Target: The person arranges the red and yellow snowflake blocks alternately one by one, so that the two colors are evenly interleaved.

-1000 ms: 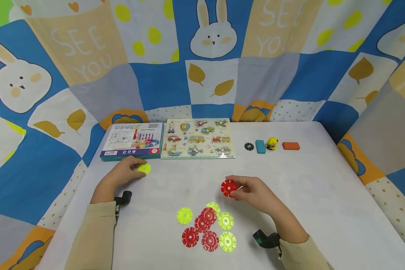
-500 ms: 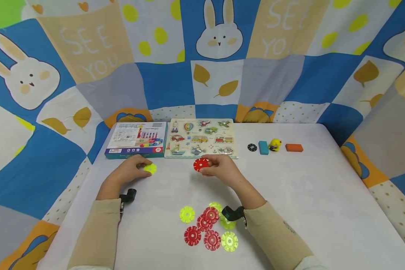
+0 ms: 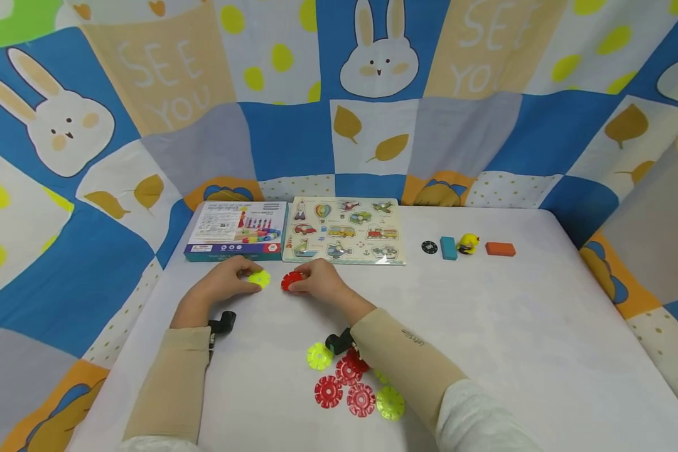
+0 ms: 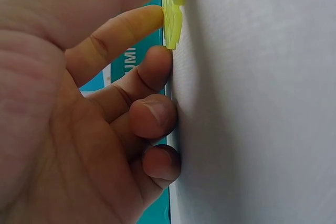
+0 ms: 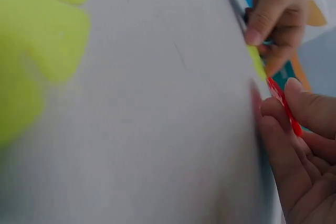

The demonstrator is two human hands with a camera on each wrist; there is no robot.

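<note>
In the head view my left hand (image 3: 221,282) pinches a yellow notched plastic disc (image 3: 260,279) by its edge, low over the table in front of the boxed set. Just to the right, my right hand (image 3: 326,284) holds a red notched disc (image 3: 290,280) between thumb and fingers. A small gap separates the two discs. In the left wrist view, the yellow disc (image 4: 172,19) shows edge-on at the fingertips. The red disc (image 5: 283,106) appears tilted in the right wrist view. Nearer the front lie several loose red discs (image 3: 329,392) and yellow discs (image 3: 390,402), partly hidden by my right forearm.
A flat printed box (image 3: 236,229) and a wooden picture puzzle board (image 3: 344,231) stand side by side at the back. Farther right are a black round chip (image 3: 429,247), a blue block (image 3: 449,248), a yellow duck (image 3: 468,243) and an orange block (image 3: 500,249).
My right hand has carried the red disc leftward and away from me until it is close to the yellow one. The left hand keeps its pinch near the box.
</note>
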